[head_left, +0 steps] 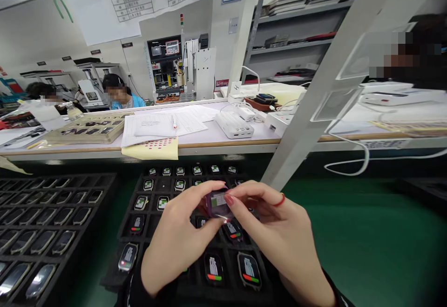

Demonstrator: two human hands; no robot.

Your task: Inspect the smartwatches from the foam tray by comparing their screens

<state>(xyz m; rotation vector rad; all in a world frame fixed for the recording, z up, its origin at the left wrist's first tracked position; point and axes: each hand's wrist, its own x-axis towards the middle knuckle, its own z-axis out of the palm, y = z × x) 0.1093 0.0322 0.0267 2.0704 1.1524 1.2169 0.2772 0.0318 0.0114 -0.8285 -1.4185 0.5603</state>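
While both hands meet above the black compartment tray [153,214], the left hand [178,244] and right hand [279,232] pinch one small screen module [218,203] between their fingertips. Similar modules [248,269] lie in the tray's pockets below; a second tray [45,223] sits left on the green surface [366,232].

The green surface [366,237] carries one black compartment tray [153,214] at 6 o'clock and a second black tray [52,223] at 8 o'clock.
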